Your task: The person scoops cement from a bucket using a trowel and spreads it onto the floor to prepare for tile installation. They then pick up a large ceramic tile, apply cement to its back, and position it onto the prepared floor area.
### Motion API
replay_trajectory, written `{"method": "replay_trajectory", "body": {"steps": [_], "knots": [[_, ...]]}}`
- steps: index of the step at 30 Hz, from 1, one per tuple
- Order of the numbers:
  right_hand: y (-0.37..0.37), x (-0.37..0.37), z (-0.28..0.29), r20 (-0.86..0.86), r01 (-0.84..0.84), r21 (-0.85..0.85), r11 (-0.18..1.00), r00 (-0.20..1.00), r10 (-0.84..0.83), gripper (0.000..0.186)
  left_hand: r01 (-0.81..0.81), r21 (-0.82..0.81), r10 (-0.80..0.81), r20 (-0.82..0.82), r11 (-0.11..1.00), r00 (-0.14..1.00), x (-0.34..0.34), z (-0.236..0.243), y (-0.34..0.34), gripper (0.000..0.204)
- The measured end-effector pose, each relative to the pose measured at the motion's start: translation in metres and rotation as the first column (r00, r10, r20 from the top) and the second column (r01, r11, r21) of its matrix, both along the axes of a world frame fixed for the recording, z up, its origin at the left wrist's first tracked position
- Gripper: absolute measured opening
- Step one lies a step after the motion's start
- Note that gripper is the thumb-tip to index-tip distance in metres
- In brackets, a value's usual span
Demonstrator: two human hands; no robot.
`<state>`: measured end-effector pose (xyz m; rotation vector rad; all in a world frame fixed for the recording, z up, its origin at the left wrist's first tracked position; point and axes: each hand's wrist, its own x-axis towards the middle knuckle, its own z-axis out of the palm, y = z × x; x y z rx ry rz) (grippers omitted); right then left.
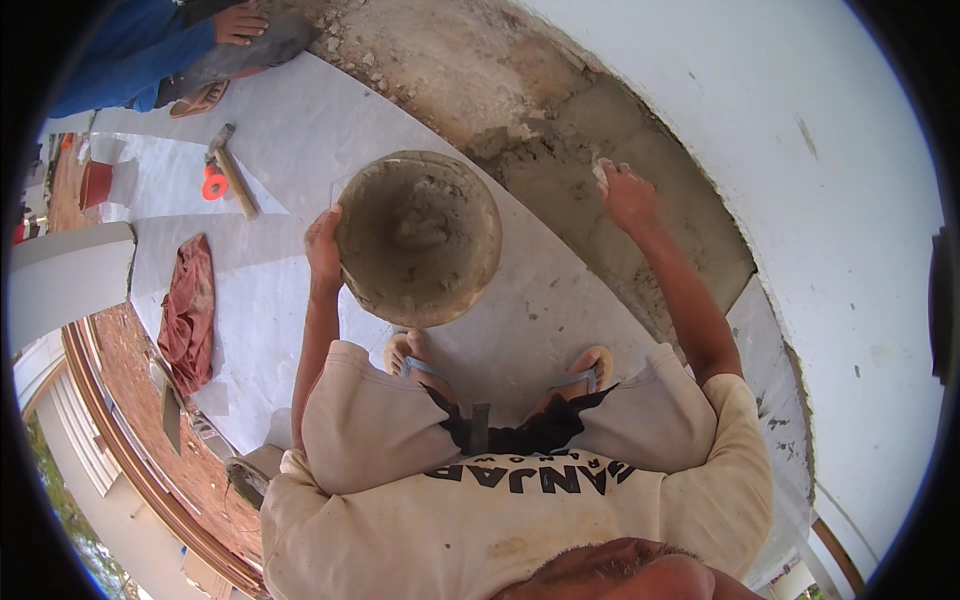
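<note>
I am squatting on a pale tiled floor [280, 130]. My left hand [323, 247] grips the left rim of a round bucket [418, 238] caked with grey mortar, held above the tiles in front of my knees. My right hand [625, 193] reaches forward and presses on a patch of wet grey mortar [590, 170] spread on the bare ground beside the white wall [800, 180]. Whether it holds something small is unclear. My sandalled feet [590, 365] rest on the tiles below the bucket.
A hammer with a wooden handle [232, 175] and an orange roll [213, 185] lie on the tiles at the upper left. A reddish cloth [188, 310] lies at the left. Another person in blue [150, 50] sits at the top left. Rubble [420, 50] lies beyond the tiles.
</note>
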<state>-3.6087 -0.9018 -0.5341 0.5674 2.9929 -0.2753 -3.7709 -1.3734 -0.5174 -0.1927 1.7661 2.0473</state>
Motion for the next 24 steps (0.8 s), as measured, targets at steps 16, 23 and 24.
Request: {"method": "replay_trajectory", "body": {"steps": [16, 23, 24], "knots": [[0.039, 0.01, -0.019, 0.357, 0.505, -0.85, 0.151, 0.762, -0.541, 0.04, 0.047, 0.019, -0.047, 0.018, 0.999, 0.999, -0.003, 0.002, -0.004, 0.041], [-0.012, 0.009, -0.013, 0.46, 0.539, -0.791, 0.29, 0.836, -0.299, 0.032, 0.01, 0.025, -0.01, 0.029, 1.0, 1.0, 0.001, 0.01, 0.001, 0.038], [-0.018, 0.008, -0.011, 0.458, 0.529, -0.773, 0.35, 0.847, -0.27, 0.032, -0.006, 0.055, 0.004, 0.032, 0.998, 0.999, 0.001, 0.01, 0.002, 0.036]]}}
